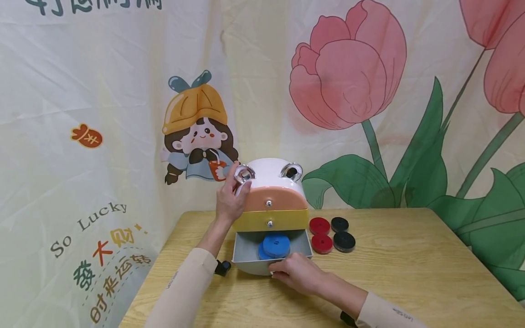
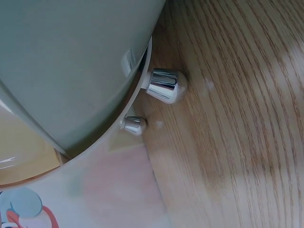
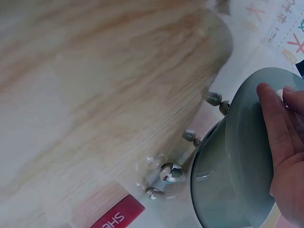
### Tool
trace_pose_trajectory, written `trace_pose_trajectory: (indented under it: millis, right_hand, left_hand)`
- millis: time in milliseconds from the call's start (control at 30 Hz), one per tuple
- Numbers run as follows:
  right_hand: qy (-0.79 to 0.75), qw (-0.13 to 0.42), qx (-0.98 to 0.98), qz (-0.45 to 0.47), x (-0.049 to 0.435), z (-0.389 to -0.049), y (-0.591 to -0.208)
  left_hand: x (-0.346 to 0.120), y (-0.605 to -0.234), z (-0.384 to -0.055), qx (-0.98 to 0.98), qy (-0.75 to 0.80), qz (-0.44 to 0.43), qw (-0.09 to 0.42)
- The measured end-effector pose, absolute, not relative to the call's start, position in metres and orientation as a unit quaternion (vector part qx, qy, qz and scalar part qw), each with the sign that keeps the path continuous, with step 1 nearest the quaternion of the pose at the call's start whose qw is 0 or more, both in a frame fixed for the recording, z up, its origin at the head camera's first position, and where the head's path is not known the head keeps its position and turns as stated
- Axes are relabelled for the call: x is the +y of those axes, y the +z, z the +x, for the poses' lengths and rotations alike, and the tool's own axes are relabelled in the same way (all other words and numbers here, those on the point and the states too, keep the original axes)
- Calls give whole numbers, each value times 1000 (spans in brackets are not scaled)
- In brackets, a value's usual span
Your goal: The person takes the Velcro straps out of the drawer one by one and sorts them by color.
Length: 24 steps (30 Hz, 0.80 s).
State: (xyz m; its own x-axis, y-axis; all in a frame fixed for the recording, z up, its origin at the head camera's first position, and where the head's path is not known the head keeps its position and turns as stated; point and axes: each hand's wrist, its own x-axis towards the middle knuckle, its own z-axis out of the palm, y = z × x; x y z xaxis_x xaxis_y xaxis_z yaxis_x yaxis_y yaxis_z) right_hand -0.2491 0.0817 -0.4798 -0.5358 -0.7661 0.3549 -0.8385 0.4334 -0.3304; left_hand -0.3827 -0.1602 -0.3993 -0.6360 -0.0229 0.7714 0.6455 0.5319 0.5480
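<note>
A: Where's the thing being worked?

B: It's the grey bottom drawer (image 1: pixel 246 267) of a frog-faced drawer cabinet (image 1: pixel 268 175), which stands by the tabletop's far edge, nearer the far left corner than the far right. The drawer sticks out toward the near edge, with two blue rolls (image 1: pixel 276 246) inside, one lapping over the other.

A: And how is it best handled?

B: I'd move it dead level along its own line, slowly, so the front doesn't sag or twist and the rolls don't slide. The cabinet looks light, so I'd want it steadied the whole time.

A: What are the fingers doing?

B: The right hand (image 1: pixel 297 273) has its fingers closed to a narrow pinch, gripping the drawer's small pale knob (image 3: pixel 279 93); the right wrist view shows thumb and forefinger on either side of it. The left hand (image 1: pixel 230 200) rests against the cabinet's upper left side, thumb spread from the forefinger beside the silver ring eye (image 1: pixel 245 173). How hard it presses, I can't tell.

A: Anything farther out?

B: Above, the yellow drawer (image 1: pixel 287 219) and orange drawer (image 1: pixel 283 197) sit flush. Right of the cabinet, toward the far edge of the tabletop (image 1: pixel 410 264), lie two red rolls (image 1: pixel 320 226) and two black rolls (image 1: pixel 344 242). A tulip-printed backdrop (image 1: pixel 262 68) hangs behind.
</note>
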Motion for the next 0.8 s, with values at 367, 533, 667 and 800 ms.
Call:
trace_pose_trajectory:
  millis: [367,533,667,800]
  right_hand:
    - [308,71,-813,489,81,-250,-464]
    - [351,142,-780,499,80,-253,-451]
    - [372,143,-777,487,81,-256,-444]
    - [361,148,-793,467,81,-260,-439]
  left_hand:
    - [-160,-398,-383,-787,-442,-203,379]
    - [-161,-398,-384,-785,-443,-205,382]
    - [-161,-399,-384,-785,-444,-202,381]
    - [-162,-401,-384,-786,-443,-203,380]
